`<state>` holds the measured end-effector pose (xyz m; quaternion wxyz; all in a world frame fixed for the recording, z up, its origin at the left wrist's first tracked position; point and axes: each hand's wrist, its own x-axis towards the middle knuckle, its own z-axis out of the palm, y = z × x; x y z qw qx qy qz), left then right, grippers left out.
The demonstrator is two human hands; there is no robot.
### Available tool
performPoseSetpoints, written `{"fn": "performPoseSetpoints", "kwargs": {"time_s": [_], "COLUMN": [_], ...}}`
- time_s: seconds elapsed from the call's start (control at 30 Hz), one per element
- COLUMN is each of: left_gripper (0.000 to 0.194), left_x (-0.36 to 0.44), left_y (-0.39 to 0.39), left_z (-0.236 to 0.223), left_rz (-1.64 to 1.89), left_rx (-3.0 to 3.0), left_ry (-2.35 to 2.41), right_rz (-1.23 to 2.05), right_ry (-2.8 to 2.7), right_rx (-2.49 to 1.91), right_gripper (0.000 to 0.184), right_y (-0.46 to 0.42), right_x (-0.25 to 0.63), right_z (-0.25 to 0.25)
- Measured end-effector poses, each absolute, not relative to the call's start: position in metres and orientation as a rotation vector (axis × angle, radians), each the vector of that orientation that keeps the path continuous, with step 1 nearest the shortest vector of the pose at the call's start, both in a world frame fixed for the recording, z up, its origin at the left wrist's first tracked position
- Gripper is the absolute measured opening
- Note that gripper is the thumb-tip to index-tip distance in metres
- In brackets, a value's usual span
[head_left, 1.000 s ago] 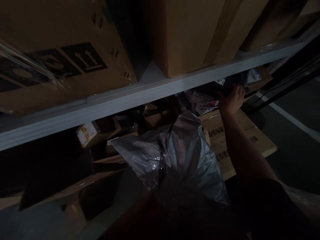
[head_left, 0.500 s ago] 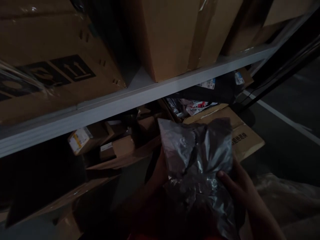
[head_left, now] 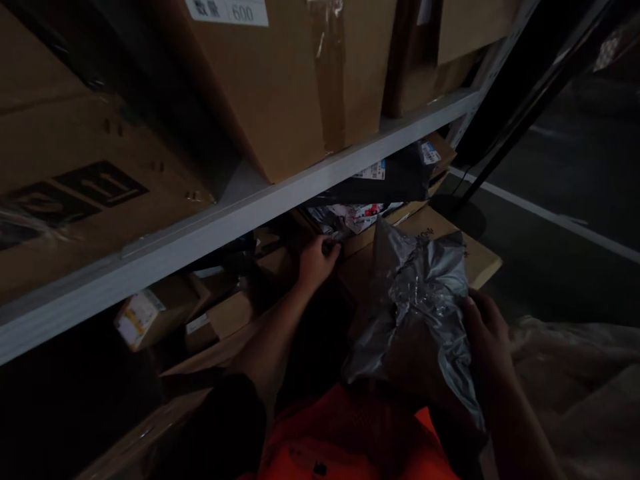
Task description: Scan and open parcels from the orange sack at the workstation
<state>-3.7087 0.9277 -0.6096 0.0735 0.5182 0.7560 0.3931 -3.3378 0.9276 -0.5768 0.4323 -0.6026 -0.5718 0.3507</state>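
Note:
My right hand (head_left: 490, 327) grips the right edge of a crumpled grey plastic mailer bag (head_left: 425, 287), thumb on top and the other fingers out of sight behind it. My left hand (head_left: 319, 260) is stretched forward under the shelf, at the near left edge of an open cardboard box (head_left: 370, 237). Its fingers are curled toward the thumb; what they hold, if anything, is too dark to make out. Inside that box lie plastic-wrapped packages (head_left: 345, 217) with red and white print. A black package (head_left: 400, 175) with white labels lies across its back.
A pale shelf board (head_left: 280, 203) runs overhead, bearing large cardboard cartons (head_left: 300, 87). Small boxes (head_left: 230, 315) sit in another open carton on the left. A dark pole (head_left: 495, 157) stands at the right, with a white floor line (head_left: 550, 210) beyond. Brownish sheeting (head_left: 575, 380) lies at lower right.
My left hand has let go of the mailer bag and reached forward to the open box. The bag, now in my right hand alone, has tilted and crumpled. The view has shifted right.

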Motion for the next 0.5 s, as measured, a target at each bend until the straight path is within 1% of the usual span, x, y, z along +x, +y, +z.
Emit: {"fn": "performPoseSetpoints", "kwargs": {"time_s": [0.07, 0.13, 0.23, 0.3, 0.37, 0.5], "left_gripper": [0.034, 0.037, 0.038, 0.035, 0.034, 0.033], "left_x": [-3.728, -3.732, -3.714, -3.699, -3.687, -3.678], "left_y": [0.938, 0.953, 0.977, 0.993, 1.008, 1.032], "left_z": [-0.607, -0.607, -0.610, -0.613, -0.614, -0.611], "left_rz": [0.975, 0.686, 0.384, 0.297, 0.256, 0.248], "left_rx": [1.762, 1.923, 1.998, 2.010, 1.996, 1.923], "left_ry": [2.328, 2.361, 2.407, 2.400, 2.358, 2.291], "right_rz": [0.854, 0.839, 0.897, 0.974, 0.984, 0.917], "right_ry": [-1.460, -1.502, -1.583, -1.632, -1.671, -1.704], "right_rx": [-1.484, -1.454, -1.401, -1.424, -1.488, -1.569], "right_gripper": [0.074, 0.077, 0.088, 0.101, 0.110, 0.119], "right_y": [0.922, 0.919, 0.917, 0.916, 0.915, 0.912], "right_x": [-3.338, -3.336, -3.333, -3.334, -3.337, -3.344], "right_z": [-0.574, -0.571, -0.570, -0.570, -0.569, -0.564]}}
